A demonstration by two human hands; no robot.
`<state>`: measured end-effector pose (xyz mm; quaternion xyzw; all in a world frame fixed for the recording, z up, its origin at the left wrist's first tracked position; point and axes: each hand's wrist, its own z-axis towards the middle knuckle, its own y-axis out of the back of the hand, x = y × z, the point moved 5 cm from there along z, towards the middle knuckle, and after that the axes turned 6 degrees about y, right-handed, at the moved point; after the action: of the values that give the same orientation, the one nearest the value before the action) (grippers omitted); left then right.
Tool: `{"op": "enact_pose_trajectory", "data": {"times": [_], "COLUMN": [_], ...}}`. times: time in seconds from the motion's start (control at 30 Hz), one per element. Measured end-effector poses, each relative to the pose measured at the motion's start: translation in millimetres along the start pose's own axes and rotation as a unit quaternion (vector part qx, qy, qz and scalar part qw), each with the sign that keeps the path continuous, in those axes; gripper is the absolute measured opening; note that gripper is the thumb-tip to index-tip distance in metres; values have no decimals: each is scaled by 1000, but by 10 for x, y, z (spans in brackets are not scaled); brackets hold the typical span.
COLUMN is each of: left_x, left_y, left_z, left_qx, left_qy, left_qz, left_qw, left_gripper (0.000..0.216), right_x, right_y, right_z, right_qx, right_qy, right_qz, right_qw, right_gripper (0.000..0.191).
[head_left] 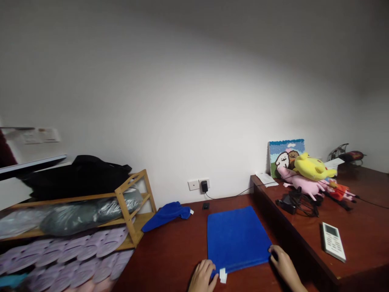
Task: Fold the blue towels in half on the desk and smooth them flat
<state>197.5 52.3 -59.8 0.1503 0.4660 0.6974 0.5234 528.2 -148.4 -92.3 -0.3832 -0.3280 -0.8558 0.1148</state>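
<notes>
A folded blue towel (235, 237) lies flat on the dark red wooden surface (170, 259), with a white tag at its near left corner. My left hand (203, 276) rests at that near left corner, fingers curled onto the towel's edge. At the near right corner, my right hand (283, 264) touches the cloth with its fingers bent over the edge. A second blue towel (167, 215) lies crumpled farther back to the left.
A wooden rack (133, 211) with bagged items and a black bag (79, 174) stands at the left. A raised wooden ledge (358, 231) on the right holds plush toys (313, 174), a white remote (333, 240), cables and a charger. A wall socket (199, 185) sits behind.
</notes>
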Motion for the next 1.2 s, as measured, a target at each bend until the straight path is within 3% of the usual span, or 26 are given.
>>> {"op": "enact_pose_trajectory", "data": {"times": [0.2,0.3,0.37,0.47,0.57,0.63,0.7,0.77,0.97,1.2], "left_x": [-114,-80,78,635,1449,1962,2301,2443,2390,2452], "left_y": [-8,-14,52,334,800,1093,1289,1381,1362,1331], "left_z": [-13,-72,-138,-307,-571,-769,-933,-1036,-1065,-1124], "left_qx": [16,15,13,-9,-27,-9,18,31,22,22], "left_qy": [-18,-26,-13,61,162,222,241,234,234,232], "left_qz": [13,15,13,62,149,193,204,198,176,164], "left_qw": [1000,999,1000,996,975,956,949,951,956,958], "left_gripper": [18,19,17,20,28,36,42,44,43,47], "right_x": [6,50,149,459,770,836,752,554,-100,-568], "right_y": [52,-26,-176,-636,-1243,-1586,-1818,-1929,-1760,-1596], "right_z": [-51,-51,-7,94,190,237,278,341,893,1521], "right_qx": [21,57,49,39,58,73,93,117,162,186], "right_qy": [-3,15,21,42,49,37,19,-6,-82,-93], "right_qz": [-52,-153,-232,-292,-290,-286,-288,-290,-284,-289], "right_qw": [998,986,971,955,954,955,953,950,941,935], "right_gripper": [30,32,34,42,49,54,61,67,76,70]}}
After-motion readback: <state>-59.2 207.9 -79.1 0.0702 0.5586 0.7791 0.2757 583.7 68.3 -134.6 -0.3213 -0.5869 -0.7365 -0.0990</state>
